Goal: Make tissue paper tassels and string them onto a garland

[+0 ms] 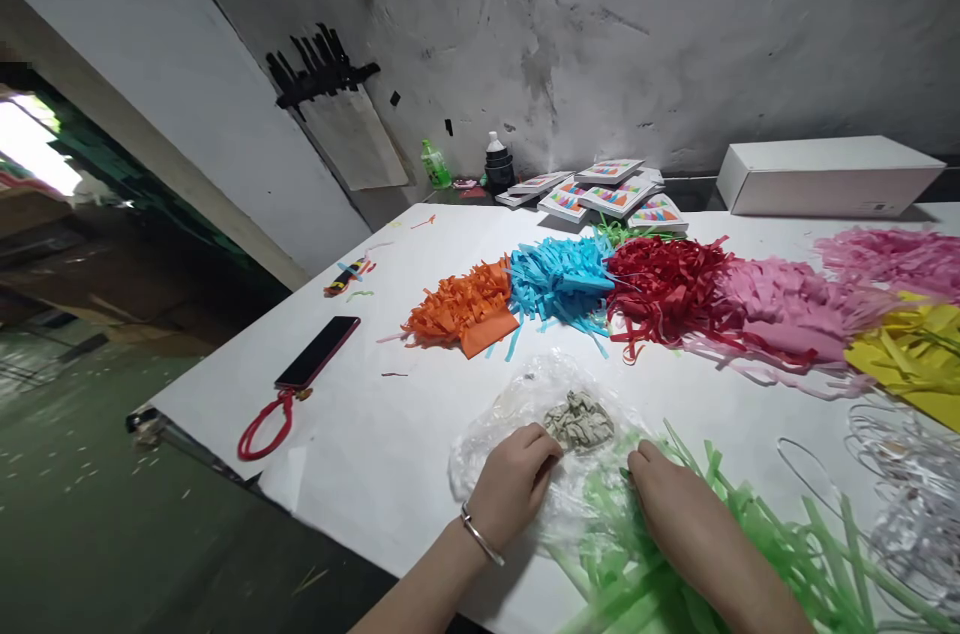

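Note:
A crumpled clear plastic bag (495,414) lies on the white table, with a clump of small greyish-beige folded bits (581,421) on it. My left hand (517,474) rests over the bag, fingers curled together at the clump's left edge; what they pinch is hidden. On the clump's other side, my right hand (667,489) is closed, with a bit of green at its fingertips. Beneath and around that hand spreads a loose heap of light green paper strips (750,514), partly over the bag.
Fringed paper bundles run across the table: orange (457,304), blue (562,279), red (667,284), pink (787,304) and yellow (915,354). A phone (319,352) with a red strap lies left. Printed packs (611,194) and a white box (832,176) stand by the wall. Wire loops (907,484) lie right.

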The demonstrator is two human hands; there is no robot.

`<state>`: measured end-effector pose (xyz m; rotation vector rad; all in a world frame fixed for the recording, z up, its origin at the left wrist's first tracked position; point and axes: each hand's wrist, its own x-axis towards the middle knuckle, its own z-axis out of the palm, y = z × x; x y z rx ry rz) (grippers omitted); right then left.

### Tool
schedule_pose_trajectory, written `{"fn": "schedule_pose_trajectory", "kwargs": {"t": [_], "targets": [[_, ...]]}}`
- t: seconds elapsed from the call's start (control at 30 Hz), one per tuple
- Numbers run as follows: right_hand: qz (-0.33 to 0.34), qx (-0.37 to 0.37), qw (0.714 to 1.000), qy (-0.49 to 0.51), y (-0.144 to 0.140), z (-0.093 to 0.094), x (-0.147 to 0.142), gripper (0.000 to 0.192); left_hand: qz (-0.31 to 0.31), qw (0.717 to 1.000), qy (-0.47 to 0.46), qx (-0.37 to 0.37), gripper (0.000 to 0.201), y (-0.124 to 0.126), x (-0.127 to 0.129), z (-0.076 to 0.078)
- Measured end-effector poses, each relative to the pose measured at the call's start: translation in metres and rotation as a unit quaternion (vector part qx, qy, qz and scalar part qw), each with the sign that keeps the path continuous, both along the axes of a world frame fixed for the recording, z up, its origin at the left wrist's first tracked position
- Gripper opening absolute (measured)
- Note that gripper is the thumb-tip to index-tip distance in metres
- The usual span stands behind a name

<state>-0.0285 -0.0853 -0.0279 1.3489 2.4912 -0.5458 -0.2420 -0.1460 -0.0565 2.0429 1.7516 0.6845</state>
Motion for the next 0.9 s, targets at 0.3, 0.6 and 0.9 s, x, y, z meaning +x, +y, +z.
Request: {"fn": "schedule_pose_trajectory", "kwargs": {"t": [0.3, 0.6, 0.9], "targets": [[0.012, 0.024, 1.000, 0.013, 0.001, -0.004, 0.002, 0.030, -0.044, 0.993, 0.092, 0.056, 0.026, -0.017, 0.013, 0.001], [0.020, 0.054, 0.998, 0.026, -0.002, -0.005, 0.003, 0.033, -0.020, 0.991, 0.130, 0.001, 0.011, -0.007, 0.031, -0.001], [0.108, 0.123, 0.963, 0.214, -0.013, 0.009, -0.001, 0.020, 0.029, 0.998, -0.032, 0.050, 0.009, -0.028, 0.034, 0.023]]}}
